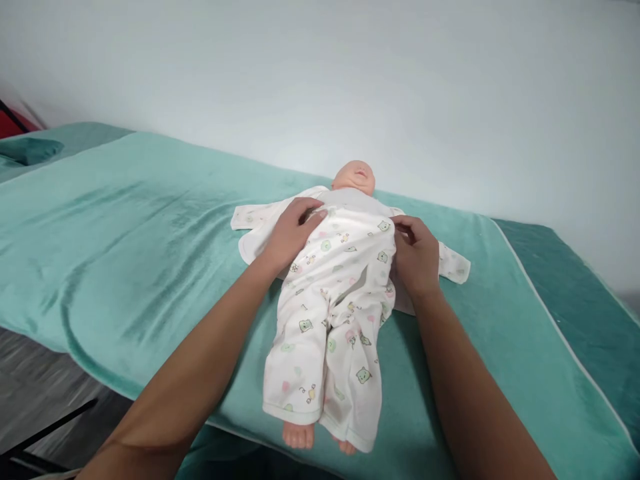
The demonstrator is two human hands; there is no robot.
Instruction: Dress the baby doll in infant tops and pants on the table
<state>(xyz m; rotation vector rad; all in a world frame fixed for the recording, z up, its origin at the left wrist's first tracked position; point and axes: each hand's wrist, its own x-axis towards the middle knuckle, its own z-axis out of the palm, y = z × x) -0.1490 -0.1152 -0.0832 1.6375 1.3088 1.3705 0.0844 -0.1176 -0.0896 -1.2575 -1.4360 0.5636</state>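
Note:
A baby doll (pixel 354 177) lies on its back, head toward the wall and bare feet toward me. Printed white baby pants (pixel 345 267) cover its legs and reach up over the belly; a slit shows at the crotch. My left hand (pixel 296 232) is closed at the waistband on one side, thumb and fingers bent around the cloth. At the opposite side of the waist, my right hand (pixel 416 255) has its fingers curled on the pants' edge, fingertips partly hidden. Beneath the doll, a matching baby shirt (pixel 253 217) lies spread, its sleeves out to both sides.
A light green velvety sheet (pixel 165 233) with some wrinkles covers the bed, darker green cloth (pixel 560 267) showing at the right end. Behind stands a white wall (pixel 320 80). Grey floor (pixel 45 387) and a dark metal bar (pixel 55 427) are at lower left.

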